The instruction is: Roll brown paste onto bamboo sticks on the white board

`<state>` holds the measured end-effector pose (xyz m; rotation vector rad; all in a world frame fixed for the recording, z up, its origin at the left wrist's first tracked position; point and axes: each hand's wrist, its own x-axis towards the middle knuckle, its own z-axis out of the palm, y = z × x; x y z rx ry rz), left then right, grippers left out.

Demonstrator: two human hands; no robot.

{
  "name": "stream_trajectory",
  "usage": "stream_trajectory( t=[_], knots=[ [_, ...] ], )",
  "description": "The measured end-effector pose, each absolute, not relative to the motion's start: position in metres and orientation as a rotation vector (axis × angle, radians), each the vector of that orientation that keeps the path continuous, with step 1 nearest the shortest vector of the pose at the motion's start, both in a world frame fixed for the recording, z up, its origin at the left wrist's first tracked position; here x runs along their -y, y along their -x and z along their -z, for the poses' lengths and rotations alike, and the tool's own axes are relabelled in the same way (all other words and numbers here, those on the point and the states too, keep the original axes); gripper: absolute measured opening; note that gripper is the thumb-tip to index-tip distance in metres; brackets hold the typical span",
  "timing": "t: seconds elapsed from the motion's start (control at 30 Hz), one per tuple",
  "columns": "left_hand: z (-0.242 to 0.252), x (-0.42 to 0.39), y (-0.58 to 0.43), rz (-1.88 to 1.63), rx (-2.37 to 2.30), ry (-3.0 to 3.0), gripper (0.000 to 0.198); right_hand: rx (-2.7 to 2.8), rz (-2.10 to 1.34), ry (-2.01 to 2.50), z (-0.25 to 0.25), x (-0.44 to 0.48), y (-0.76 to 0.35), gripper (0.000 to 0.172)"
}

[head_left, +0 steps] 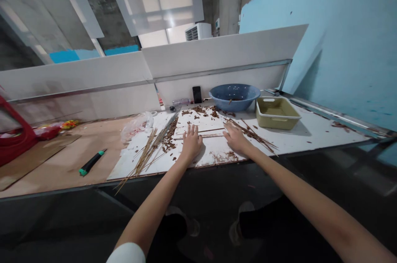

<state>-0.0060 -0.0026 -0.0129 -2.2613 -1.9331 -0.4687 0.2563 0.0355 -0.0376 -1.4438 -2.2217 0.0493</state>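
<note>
Brown sticks (pixel 145 157) beside the left hand (pixel 191 143)

Decent light overall, but the frosted window (pixel 158 0) far ahead of the left hand (pixel 191 143) blows out white. Soft shadow just off that hand, toward the right hand (pixel 236 139). Wide-angle warps the blue wall (pixel 335 39) badly, and the floor (pixel 310 172) below the hands goes murky.

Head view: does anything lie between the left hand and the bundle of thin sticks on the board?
Nothing tall blocks the way. Between the left hand and the bundle of thin sticks, only loose brown flakes lie scattered on the white board, low enough that they probably would not obstruct the hand.
</note>
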Motion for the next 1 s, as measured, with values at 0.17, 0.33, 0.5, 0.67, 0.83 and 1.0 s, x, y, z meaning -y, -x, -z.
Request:
stream_trajectory(
  t=[0.17, 0.33, 0.5, 0.67, 0.83, 1.0],
  knots=[
    [0.003, -0.014, -0.013, 0.297, 1.769, 2.442, 0.069, 2.560, -0.042, 1.193, 0.019, -0.048, -0.220, 0.064],
    [0.006, -0.018, -0.018, 0.019, 1.875, 2.539, 0.077, 2.760, -0.007, 1.294, 0.020, -0.056, -0.187, 0.064],
    [0.023, 0.003, -0.005, 0.073, 1.866, 2.507, 0.074, 2.774, 0.129, 1.192, 0.036, -0.039, -0.197, 0.061],
    [0.003, -0.021, -0.008, 0.053, 1.978, 2.493, 0.070, 2.856, 0.160, 1.197, 0.017, -0.064, -0.192, 0.057],
    [0.001, -0.034, -0.011, 0.106, 2.036, 2.408, 0.068, 2.782, -0.038, 1.342, 0.010, -0.080, -0.187, 0.061],
    [0.021, -0.020, 0.005, 0.040, 1.930, 2.464, 0.068, 2.806, -0.055, 1.234, 0.027, -0.065, -0.199, 0.070]
  ],
)
